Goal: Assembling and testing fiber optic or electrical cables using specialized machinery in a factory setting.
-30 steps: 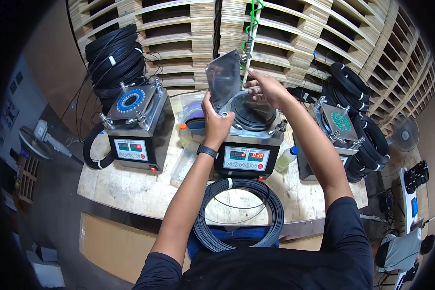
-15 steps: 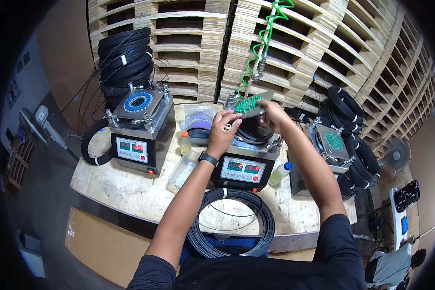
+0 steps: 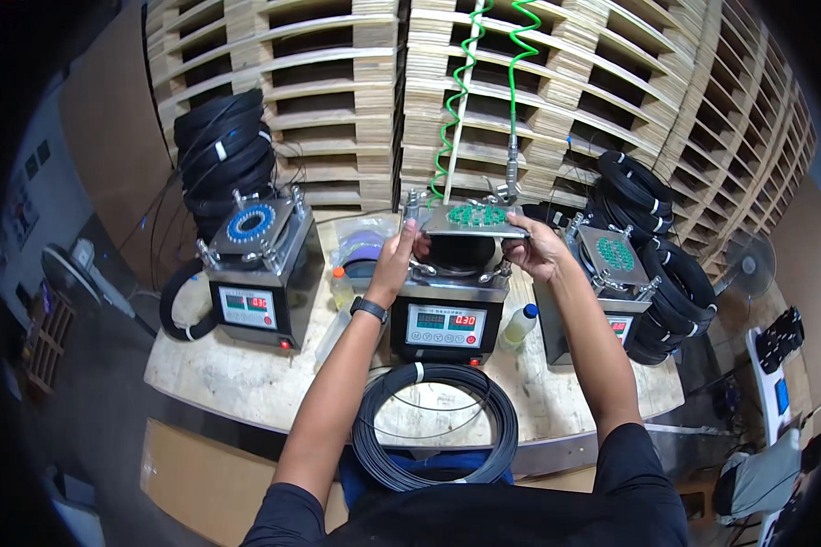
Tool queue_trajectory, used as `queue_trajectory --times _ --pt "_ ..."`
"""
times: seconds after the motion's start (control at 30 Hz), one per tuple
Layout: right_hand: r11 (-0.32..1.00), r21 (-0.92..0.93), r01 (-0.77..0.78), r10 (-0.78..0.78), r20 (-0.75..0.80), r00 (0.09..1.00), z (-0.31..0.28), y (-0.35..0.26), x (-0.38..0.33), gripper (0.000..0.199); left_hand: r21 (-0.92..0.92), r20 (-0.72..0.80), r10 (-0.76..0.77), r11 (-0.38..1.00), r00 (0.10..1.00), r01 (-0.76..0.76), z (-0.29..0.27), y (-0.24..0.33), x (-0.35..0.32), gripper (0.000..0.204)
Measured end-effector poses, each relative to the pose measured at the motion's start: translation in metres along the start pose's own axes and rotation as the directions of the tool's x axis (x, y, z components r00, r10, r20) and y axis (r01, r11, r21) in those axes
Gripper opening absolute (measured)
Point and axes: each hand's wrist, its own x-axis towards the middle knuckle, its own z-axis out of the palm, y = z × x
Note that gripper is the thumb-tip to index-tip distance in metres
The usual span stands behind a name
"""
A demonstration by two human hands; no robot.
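Head view: the flat grey metal plate is carrying a round cluster of small green fittings and is being held above the black round pad of the middle silver-and-black box-shaped machine. The left hand is clasping its left edge; the right hand is pinching its right edge, thumb uppermost. The hands are standing apart, the plate between them.

By judgement, the plate is likely proving stiff, moderately heavy and somewhat slippery on its smooth faces; opposite bare edges are offering the soundest hold, keeping fingers off the fittings, which are probably the more fragile part.

Containers: a clear plastic bottle with an orange cap and a clear plastic bottle with a blue cap are each holding yellowish liquid. A clear plastic bag is lying over something purple behind the left wrist.
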Motion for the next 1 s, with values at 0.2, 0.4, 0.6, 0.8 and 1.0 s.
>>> queue_trajectory --times 0.2,0.4,0.6,0.8,1.0 --pt "0.957 -0.288 -0.025 0.029 0.009 1.000 0.007 0.000 -0.007 0.022 0.132 0.152 -0.328 0.942 0.932 0.309 -0.010 0.016 0.017 0.045" --pt "0.751 -0.658 -0.057 -0.066 -0.160 0.985 -0.003 -0.004 0.008 0.034 -0.080 0.026 -0.317 0.945 0.948 0.318 0.007 0.021 0.012 0.029" --pt "0.630 -0.776 0.024 -0.214 -0.144 0.966 0.000 0.024 0.026 0.037 0.004 0.010 -0.207 0.978 0.978 0.207 -0.012 0.000 0.025 0.025" --pt "0.601 -0.796 0.067 -0.245 -0.105 0.964 -0.018 0.032 0.033 0.055 0.144 0.064 -0.288 0.950 0.956 0.276 -0.013 0.011 0.031 0.027" --pt "0.604 -0.794 0.060 -0.241 -0.110 0.964 -0.012 0.031 0.031 0.051 0.242 0.027 -0.346 0.913 0.938 0.330 -0.020 0.007 0.048 0.031"
